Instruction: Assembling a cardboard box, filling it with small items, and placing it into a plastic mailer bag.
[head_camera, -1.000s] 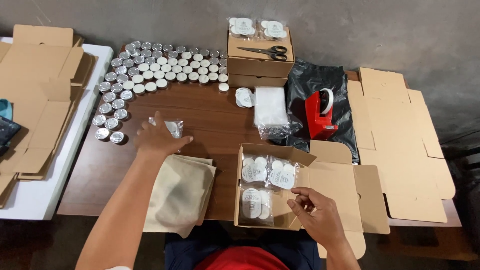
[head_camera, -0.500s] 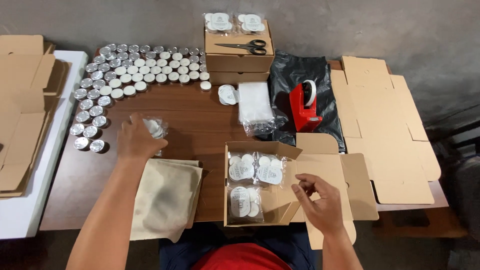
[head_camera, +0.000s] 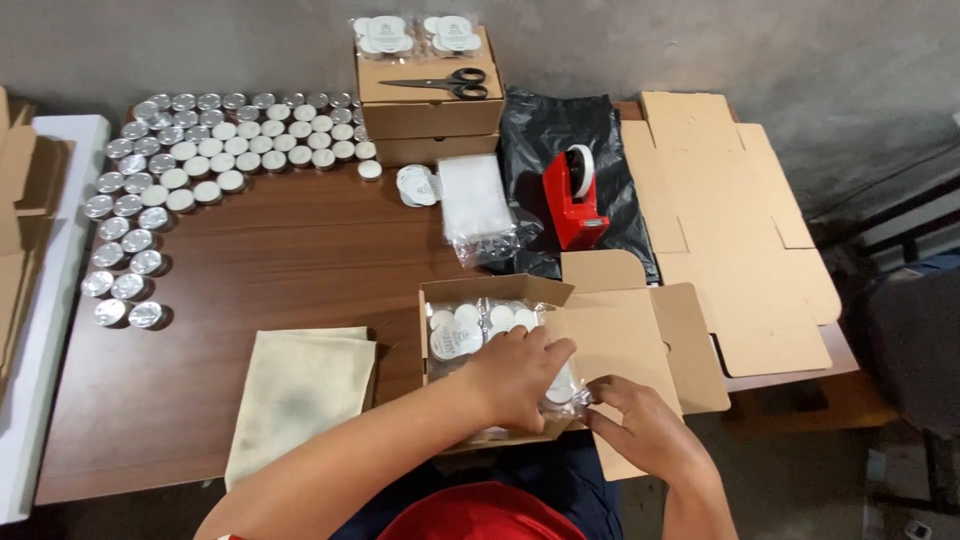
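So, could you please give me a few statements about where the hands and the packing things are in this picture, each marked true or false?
1. The left hand is inside the open cardboard box. True.
2. The scissors lie on the beige cloth. False: they lie on the closed box at the back.
3. The red tape dispenser stands on the black plastic bag. True.
4. The right hand holds the scissors. False: it is at the open box's near right corner, by a clear packet.
5. The tealight candles fill the table's right side. False: its left.

Dark wooden tabletop (head_camera: 300, 250): tealight candles (head_camera: 200, 150), beige cloth (head_camera: 295, 395), open cardboard box (head_camera: 620, 340), red tape dispenser (head_camera: 572, 200), black bag (head_camera: 560, 130).
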